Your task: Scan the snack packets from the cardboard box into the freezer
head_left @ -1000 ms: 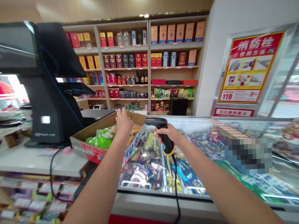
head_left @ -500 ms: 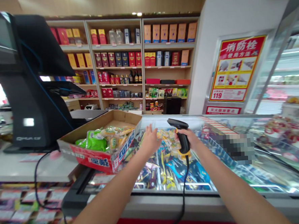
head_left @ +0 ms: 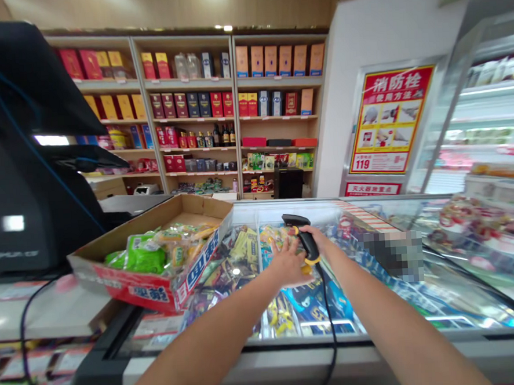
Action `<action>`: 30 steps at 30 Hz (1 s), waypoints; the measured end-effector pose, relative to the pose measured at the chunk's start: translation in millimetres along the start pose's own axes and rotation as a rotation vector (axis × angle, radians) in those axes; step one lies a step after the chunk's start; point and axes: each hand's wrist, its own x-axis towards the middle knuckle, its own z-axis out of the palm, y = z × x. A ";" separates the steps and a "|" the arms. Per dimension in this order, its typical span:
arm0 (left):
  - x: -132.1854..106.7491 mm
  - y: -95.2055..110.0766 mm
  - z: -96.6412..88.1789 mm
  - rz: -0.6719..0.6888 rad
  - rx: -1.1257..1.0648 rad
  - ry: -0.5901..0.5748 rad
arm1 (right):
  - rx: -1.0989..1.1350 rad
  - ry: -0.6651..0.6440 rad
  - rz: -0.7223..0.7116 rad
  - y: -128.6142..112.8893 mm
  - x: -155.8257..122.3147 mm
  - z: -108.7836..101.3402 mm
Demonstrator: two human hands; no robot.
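My right hand (head_left: 326, 245) is closed round the grip of a black barcode scanner (head_left: 300, 232) with a yellow ring, and its cable (head_left: 329, 321) hangs down toward me. The scanner sits low over the glass lid of a chest freezer (head_left: 385, 301). My left hand (head_left: 286, 261) is right beside the scanner's left side, with its fingers stretched out and spread over the glass. I cannot tell whether anything lies under its palm. To the left, a cardboard box (head_left: 206, 214) of green and yellow snack packets (head_left: 143, 256) rests partly on the freezer's corner.
A black checkout terminal (head_left: 21, 189) stands on the counter (head_left: 42, 313) at the left, its cable trailing down. Wooden shelves (head_left: 233, 83) of boxed goods and bottles line the back wall. A red poster (head_left: 387, 120) and a glass-door cooler (head_left: 488, 120) are on the right.
My left hand left the cardboard box and moved right, ending up against the scanner. My right hand lowered the scanner toward the glass. The view has shifted to the right.
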 end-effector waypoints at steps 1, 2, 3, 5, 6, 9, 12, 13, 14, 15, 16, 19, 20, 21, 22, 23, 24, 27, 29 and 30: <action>-4.9 -6.8 -4.1 0.009 -0.014 0.008 | 0.042 -0.008 0.059 2.1 3.5 7.0; -10.8 -14.1 -8.9 0.019 -0.032 0.015 | 0.074 -0.032 0.111 4.1 6.2 15.2; -17.5 -21.6 -14.2 0.027 -0.053 0.020 | 0.095 -0.063 0.136 6.0 8.1 24.3; -32.9 -36.8 -24.8 0.044 -0.101 0.034 | 0.126 -0.108 0.135 10.4 9.3 44.3; -41.1 -44.2 -29.8 0.050 -0.122 0.043 | 0.140 -0.125 0.125 12.8 8.7 54.4; -64.3 -64.8 -43.5 0.067 -0.161 0.039 | 0.120 -0.128 0.120 18.7 4.4 80.6; -78.5 -80.9 -60.5 0.066 -0.208 -0.007 | 0.116 -0.115 0.091 16.2 -0.7 92.9; -79.7 -84.5 -67.5 0.056 -0.238 -0.004 | 0.119 -0.096 0.065 12.8 -2.2 93.1; -78.8 -86.9 -74.6 0.034 -0.269 0.014 | 0.125 -0.063 0.030 8.4 -3.5 91.5; -75.8 -88.0 -81.4 -0.006 -0.297 0.049 | 0.137 -0.034 -0.005 3.3 -4.8 88.4; -70.9 -87.8 -87.1 -0.073 -0.315 0.102 | 0.151 0.001 -0.039 -1.8 -6.2 84.3; -49.4 -81.2 -91.8 -0.385 -0.307 0.301 | 0.199 -0.017 -0.089 -12.5 -11.3 70.4; -41.8 -78.0 -88.0 -0.480 -0.307 0.361 | 0.210 -0.028 -0.089 -13.3 -13.4 66.6; -35.0 -75.0 -81.6 -0.547 -0.320 0.407 | 0.216 -0.032 -0.089 -12.6 -15.6 63.5; -29.3 -72.3 -73.5 -0.581 -0.343 0.436 | 0.214 -0.023 -0.089 -10.7 -17.8 61.2; -25.0 -70.2 -64.3 -0.587 -0.371 0.450 | 0.202 -0.005 -0.090 -8.0 -19.8 59.8; -22.1 -68.7 -55.2 -0.574 -0.394 0.454 | 0.186 0.014 -0.097 -5.0 -21.5 59.2; -19.9 -69.3 -36.6 -0.523 -0.354 0.435 | 0.131 0.036 -0.122 1.9 -23.8 61.1; -20.9 -73.6 -35.4 -0.522 -0.301 0.422 | 0.108 0.025 -0.130 2.4 -23.7 64.2; -21.6 -76.9 -37.8 -0.529 -0.315 0.432 | 0.100 0.016 -0.136 1.7 -23.5 65.8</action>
